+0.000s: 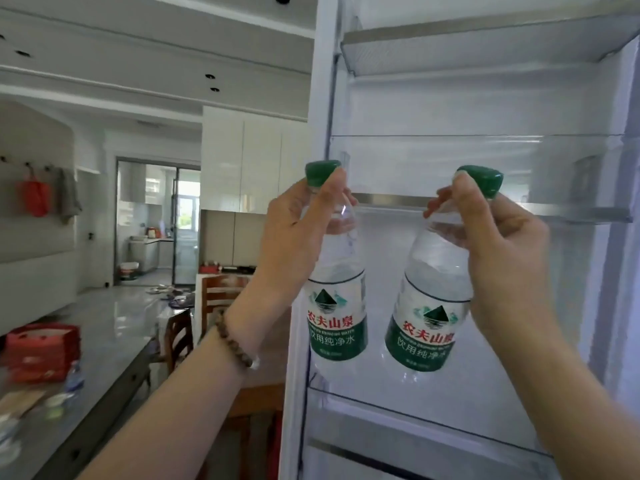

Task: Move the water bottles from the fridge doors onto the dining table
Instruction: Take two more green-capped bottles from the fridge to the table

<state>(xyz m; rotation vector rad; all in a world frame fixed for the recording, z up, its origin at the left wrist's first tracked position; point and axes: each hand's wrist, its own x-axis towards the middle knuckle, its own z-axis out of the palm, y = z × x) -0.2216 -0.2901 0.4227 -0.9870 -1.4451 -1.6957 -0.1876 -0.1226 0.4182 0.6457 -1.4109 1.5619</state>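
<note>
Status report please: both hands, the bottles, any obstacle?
Left hand and right hand each grip one water bottle neck. Both bottles lifted clear of door shelf. Nothing in the way.

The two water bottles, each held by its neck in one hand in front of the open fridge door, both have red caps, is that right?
Not quite: the caps are green, not red, as the head view shows. The left hand holds the left bottle by its neck, and the right hand holds the right bottle, both in front of the open fridge door.

bare forearms without sleeves, a brown beaded bracelet (234,342) on the left wrist.
</note>
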